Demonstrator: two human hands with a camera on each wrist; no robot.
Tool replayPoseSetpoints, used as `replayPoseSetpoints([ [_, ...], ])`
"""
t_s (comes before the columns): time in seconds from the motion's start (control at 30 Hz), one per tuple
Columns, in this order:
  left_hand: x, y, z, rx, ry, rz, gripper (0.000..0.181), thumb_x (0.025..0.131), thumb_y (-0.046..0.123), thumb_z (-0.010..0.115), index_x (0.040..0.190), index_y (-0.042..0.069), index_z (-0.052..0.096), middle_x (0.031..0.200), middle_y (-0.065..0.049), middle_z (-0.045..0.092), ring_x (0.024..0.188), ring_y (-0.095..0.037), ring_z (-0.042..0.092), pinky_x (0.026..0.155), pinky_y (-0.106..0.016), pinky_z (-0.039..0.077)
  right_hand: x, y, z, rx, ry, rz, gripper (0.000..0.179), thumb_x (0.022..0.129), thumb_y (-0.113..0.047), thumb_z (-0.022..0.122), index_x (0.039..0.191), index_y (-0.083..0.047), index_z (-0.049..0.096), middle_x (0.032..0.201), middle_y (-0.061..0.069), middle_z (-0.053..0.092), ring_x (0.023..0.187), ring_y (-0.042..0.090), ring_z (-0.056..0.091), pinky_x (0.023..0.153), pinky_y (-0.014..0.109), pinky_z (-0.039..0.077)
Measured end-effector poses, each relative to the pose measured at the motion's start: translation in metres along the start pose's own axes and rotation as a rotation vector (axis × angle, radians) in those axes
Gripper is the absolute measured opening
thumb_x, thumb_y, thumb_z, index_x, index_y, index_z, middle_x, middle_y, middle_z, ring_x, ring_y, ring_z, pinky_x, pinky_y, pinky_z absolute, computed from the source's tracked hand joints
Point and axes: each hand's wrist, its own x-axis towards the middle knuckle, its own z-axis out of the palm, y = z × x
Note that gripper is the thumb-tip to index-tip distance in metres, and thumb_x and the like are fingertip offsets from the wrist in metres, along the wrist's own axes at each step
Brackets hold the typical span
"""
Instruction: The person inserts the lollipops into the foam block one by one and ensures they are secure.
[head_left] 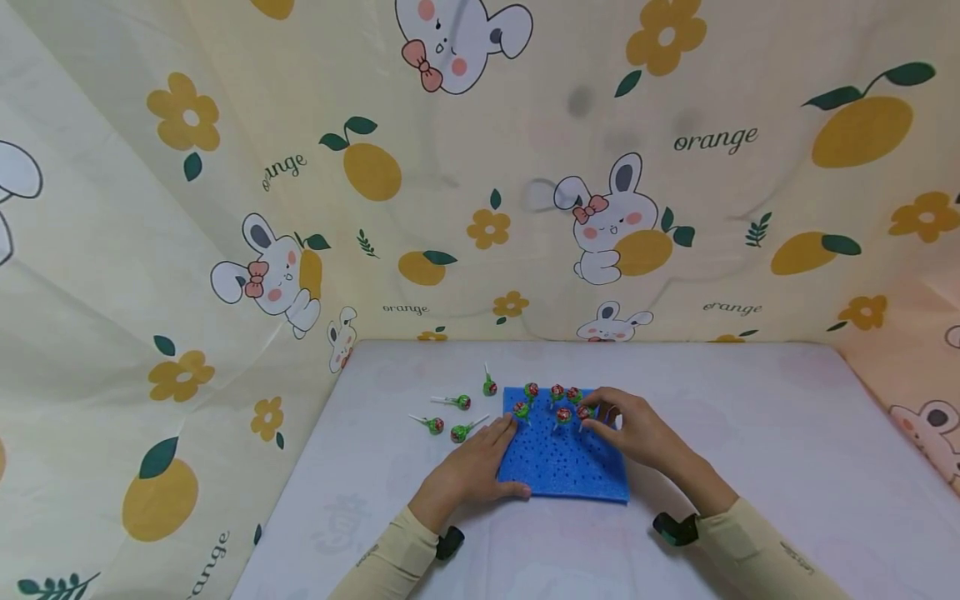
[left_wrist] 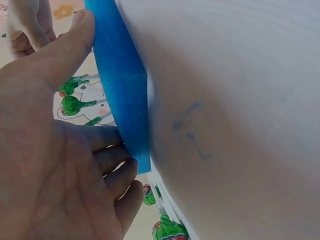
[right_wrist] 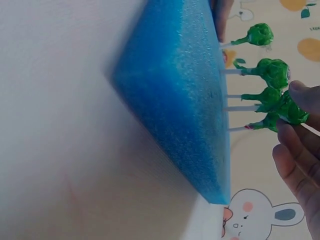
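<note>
A blue foam board (head_left: 562, 467) dotted with small holes lies on the table. Several lollipops in green and red wrappers stand in its far half, sticks down, one of them the lollipop (head_left: 562, 415) near the middle. My left hand (head_left: 476, 467) rests along the board's left edge, fingers extended and thumb at the near edge. At the board's right side, my right hand (head_left: 633, 425) pinches the green head of a lollipop (right_wrist: 292, 110) between thumb and index finger. This lollipop's stick reaches down to the foam in the right wrist view.
Left of the board several loose lollipops lie on the white table, among them a lollipop (head_left: 461, 432) close to my left fingers and a lollipop (head_left: 490, 387) farther back. A patterned cloth (head_left: 450, 208) with rabbits and oranges hangs behind the table.
</note>
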Motion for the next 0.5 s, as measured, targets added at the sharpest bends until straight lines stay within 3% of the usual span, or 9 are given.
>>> replayPoseSetpoints([
  [0.13,0.0006,-0.0005,0.0005,0.005,-0.002,0.002,0.113,0.091,0.076,0.067,0.173,0.013,0.021,0.181,-0.002,0.015,0.166,-0.023,0.018,0.133,-0.040,0.025,0.0001,0.0002,0.0023,0.009,-0.002,0.001,0.027,0.098,-0.012,0.081,0.123,-0.010,0.073,0.107,-0.007,0.071,0.088,0.009,0.063,0.079,0.037,0.063],
  [0.5,0.0014,-0.0015,0.0013,0.001,-0.008,-0.002,0.113,0.091,0.078,0.065,0.173,0.014,0.020,0.181,-0.002,0.014,0.166,-0.024,0.018,0.133,-0.041,0.025,-0.0002,0.0002,0.0076,0.014,-0.012,0.013,0.028,0.098,-0.010,0.081,0.125,-0.006,0.073,0.106,-0.006,0.071,0.086,0.009,0.063,0.074,0.024,0.059],
])
